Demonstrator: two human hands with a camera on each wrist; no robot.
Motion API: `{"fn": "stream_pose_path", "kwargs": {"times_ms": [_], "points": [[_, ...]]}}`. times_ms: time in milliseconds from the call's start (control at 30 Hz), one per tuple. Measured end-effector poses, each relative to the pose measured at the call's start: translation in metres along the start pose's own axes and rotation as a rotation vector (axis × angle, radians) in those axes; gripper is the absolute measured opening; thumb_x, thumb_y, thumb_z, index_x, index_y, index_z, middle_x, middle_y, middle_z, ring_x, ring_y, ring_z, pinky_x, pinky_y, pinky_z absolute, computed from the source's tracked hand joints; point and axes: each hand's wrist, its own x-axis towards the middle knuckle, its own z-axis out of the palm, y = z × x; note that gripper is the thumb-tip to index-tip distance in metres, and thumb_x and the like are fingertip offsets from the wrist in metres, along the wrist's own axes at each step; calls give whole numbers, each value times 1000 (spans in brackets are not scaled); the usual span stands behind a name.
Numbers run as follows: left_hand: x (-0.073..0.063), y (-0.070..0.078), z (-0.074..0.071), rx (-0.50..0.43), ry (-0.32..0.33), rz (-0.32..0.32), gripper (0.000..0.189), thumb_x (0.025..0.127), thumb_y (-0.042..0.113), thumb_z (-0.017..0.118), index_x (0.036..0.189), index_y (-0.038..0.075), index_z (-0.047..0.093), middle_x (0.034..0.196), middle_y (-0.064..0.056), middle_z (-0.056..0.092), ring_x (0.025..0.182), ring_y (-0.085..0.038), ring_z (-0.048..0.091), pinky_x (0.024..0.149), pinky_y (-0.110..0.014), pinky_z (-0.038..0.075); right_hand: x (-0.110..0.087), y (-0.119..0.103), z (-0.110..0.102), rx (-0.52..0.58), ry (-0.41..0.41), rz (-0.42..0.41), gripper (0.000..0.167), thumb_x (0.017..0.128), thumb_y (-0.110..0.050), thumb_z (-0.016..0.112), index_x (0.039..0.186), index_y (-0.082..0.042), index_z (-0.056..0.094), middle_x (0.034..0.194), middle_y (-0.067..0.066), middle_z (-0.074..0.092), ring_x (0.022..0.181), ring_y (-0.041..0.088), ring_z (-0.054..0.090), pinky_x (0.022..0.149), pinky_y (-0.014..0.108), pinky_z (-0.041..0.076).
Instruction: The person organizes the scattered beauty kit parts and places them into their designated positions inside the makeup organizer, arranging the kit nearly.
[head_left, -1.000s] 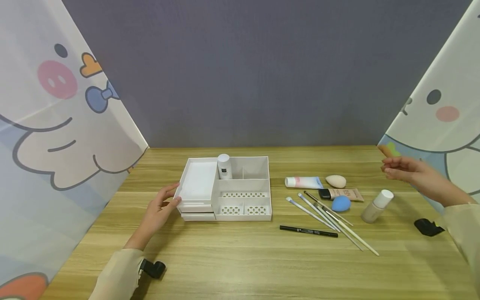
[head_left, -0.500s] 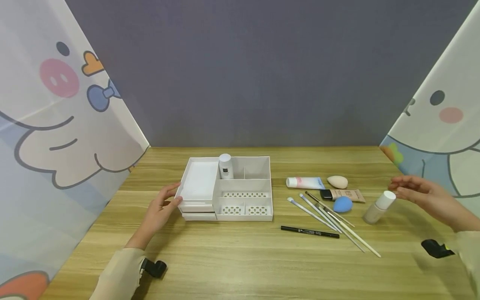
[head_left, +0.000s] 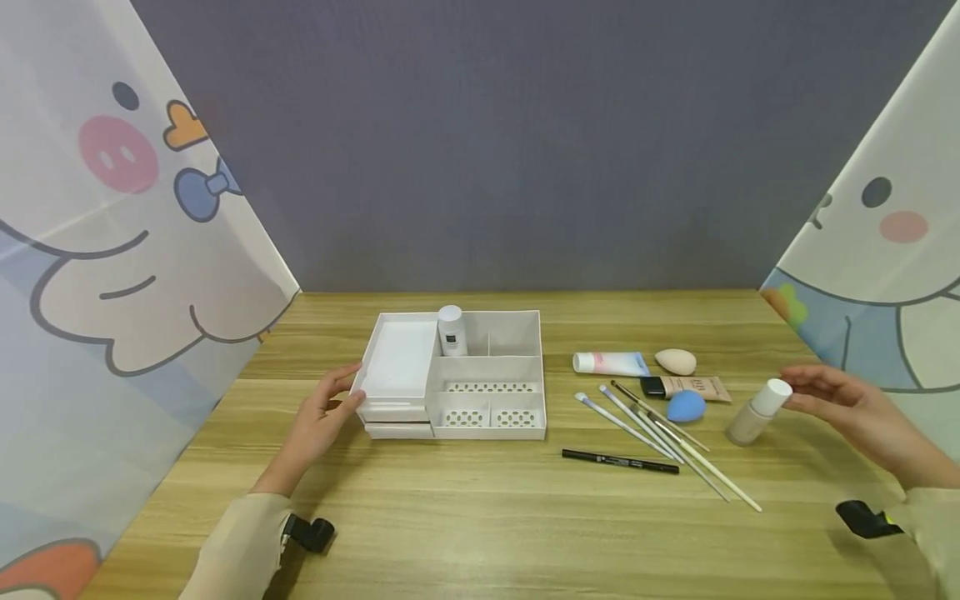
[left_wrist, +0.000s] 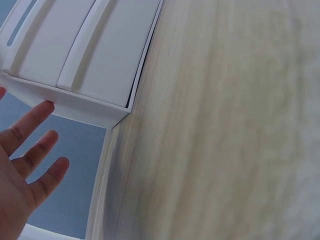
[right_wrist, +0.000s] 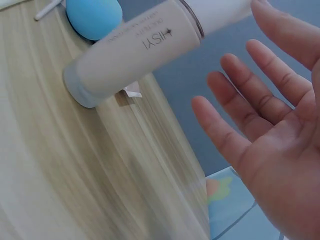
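Observation:
My left hand rests at the left side of a white desktop organizer. In the left wrist view, one of its fingertips meets the side wall below two drawers, and the fingers are spread. My right hand is at the right of a foundation bottle that stands upright on the table. The right wrist view has the thumb tip at the bottle's white cap, while the other fingers extend loosely beside it, not wrapped round it. A white bottle stands in the organizer's back left compartment.
Left of the foundation bottle lie a blue makeup sponge, a beige sponge, a BB cream tube and a white-and-blue tube. Several makeup brushes cross each other, near a black pen. A grey panel stands behind the table.
My right hand has come down and towards me, from above the table's right side to beside the foundation bottle's cap. The left hand has stayed at the organizer.

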Motion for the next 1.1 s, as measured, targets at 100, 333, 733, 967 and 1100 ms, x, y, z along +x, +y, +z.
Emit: {"fn": "stream_pose_path", "kwargs": {"times_ms": [100,333,733,967,1100], "points": [[0,-1,0,0,-1,-1,41,102,15,58,142,10,49,124,-22,64,109,0,53,84,-26,48,0,0,4,8,21,-15,50,94,26,38,132,-2,57,125,-3,65,108,5,62,86,15,50],[-1,0,0,-12,-3,-11,42,103,16,57,143,10,49,125,-22,64,109,-4,53,84,-27,48,2,-1,15,2,58,-43,48,93,27,40,130,2,57,123,-1,66,107,6,62,85,15,49],[-1,-1,0,-20,-5,-2,42,102,15,57,143,10,49,125,-22,64,108,0,53,84,-27,49,7,-4,25,11,103,0,43,93,24,45,123,0,64,115,-5,68,98,5,63,78,15,49],[-1,1,0,-22,-3,-4,42,102,16,58,143,10,49,125,-21,64,109,2,52,85,-28,49,7,-6,27,-100,180,35,42,92,22,51,117,-6,70,111,-10,70,94,1,64,75,12,48],[-1,2,0,-17,-7,-8,42,102,16,57,143,11,49,125,-21,64,109,0,53,85,-29,49,8,-9,28,-243,236,70,38,92,18,56,114,-9,72,108,-16,70,91,-2,63,73,10,47]]}}
